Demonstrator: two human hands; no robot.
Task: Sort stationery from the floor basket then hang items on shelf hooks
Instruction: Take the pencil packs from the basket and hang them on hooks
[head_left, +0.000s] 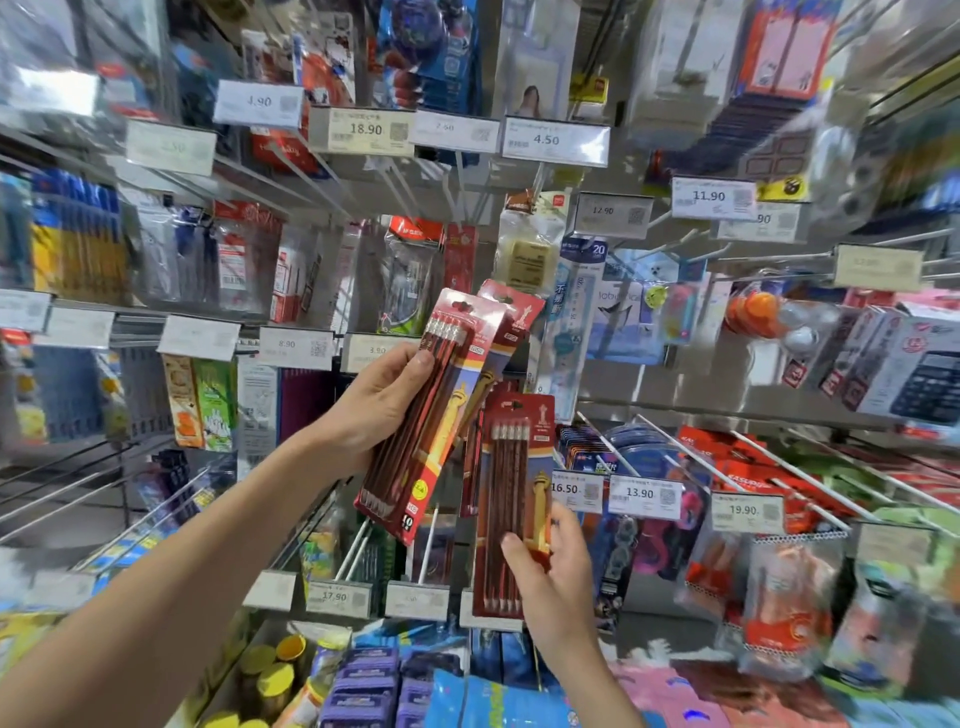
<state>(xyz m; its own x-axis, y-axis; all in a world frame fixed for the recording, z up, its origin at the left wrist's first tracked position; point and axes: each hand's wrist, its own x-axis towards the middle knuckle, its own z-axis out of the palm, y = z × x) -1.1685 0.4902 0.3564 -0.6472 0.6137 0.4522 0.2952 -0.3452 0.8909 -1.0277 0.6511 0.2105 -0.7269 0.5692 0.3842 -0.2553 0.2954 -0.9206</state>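
Nearest me, my left hand (379, 400) had its fingers clamped on two pencil packs (431, 415) held high; my right hand (556, 577) pinched a third pack (511, 499) lower down. I judged its hang hole needed squaring to a hook (605, 441) tip, then sliding straight back.

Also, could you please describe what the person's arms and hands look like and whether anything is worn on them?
Both forearms are bare, with no sleeve in view. The left hand and right hand are ungloved, and no watch, bracelet or ring shows on either wrist or the visible fingers. The nails look short and unpainted.
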